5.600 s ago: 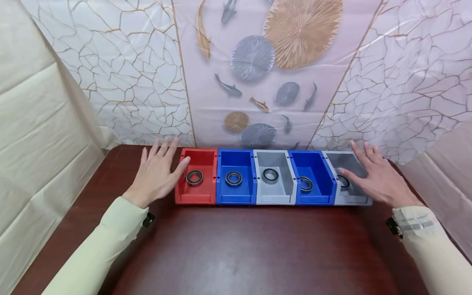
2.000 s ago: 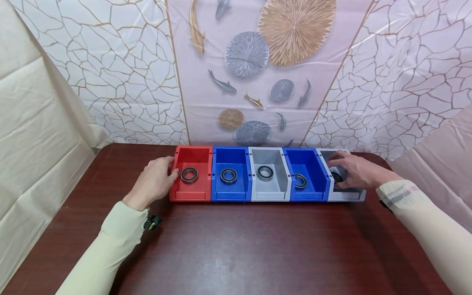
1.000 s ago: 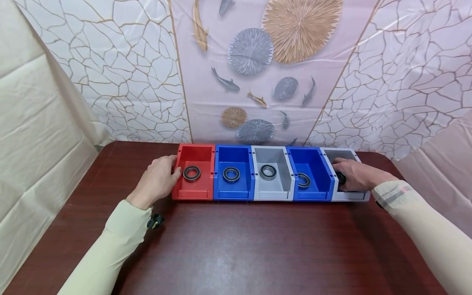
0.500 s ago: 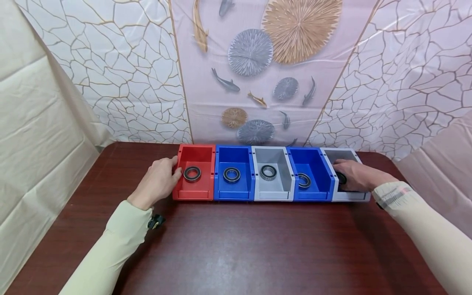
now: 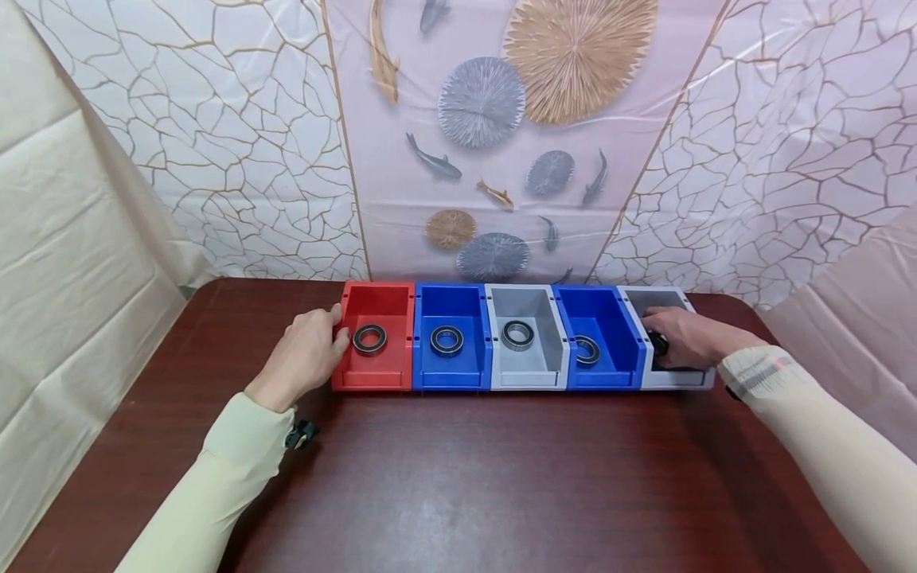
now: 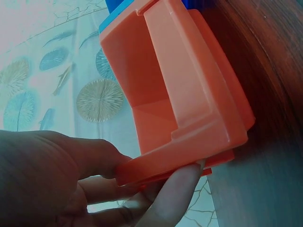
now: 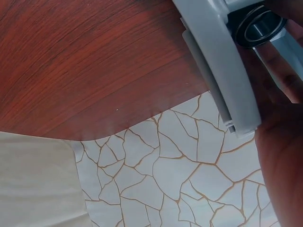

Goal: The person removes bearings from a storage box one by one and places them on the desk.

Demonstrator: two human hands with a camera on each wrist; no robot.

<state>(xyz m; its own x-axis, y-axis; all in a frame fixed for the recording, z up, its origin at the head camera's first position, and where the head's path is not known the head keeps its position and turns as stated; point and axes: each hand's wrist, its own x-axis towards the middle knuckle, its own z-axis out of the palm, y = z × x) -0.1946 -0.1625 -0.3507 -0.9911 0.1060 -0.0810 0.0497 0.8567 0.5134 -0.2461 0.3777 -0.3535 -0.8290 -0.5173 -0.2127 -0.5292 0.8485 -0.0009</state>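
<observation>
The black ring [image 5: 657, 344] is down inside the end gray bin [image 5: 677, 381], at the right end of the row. The right hand [image 5: 684, 334] grips it, reaching in over that bin's right side. In so tight a space, fingers set firmly on the rim, with knuckles clear of the walls, should give the best control. The left hand [image 5: 301, 354] pinches the outer wall of the red bin [image 5: 372, 380] at the other end; a light, even hold there should steady the row without dragging it. Between them stand a blue bin [image 5: 453, 380], another gray bin [image 5: 528, 381] and a second blue bin [image 5: 604, 381]. Four other rings [image 5: 369, 352] lie one per bin, on the desk [image 5: 458, 485].
</observation>
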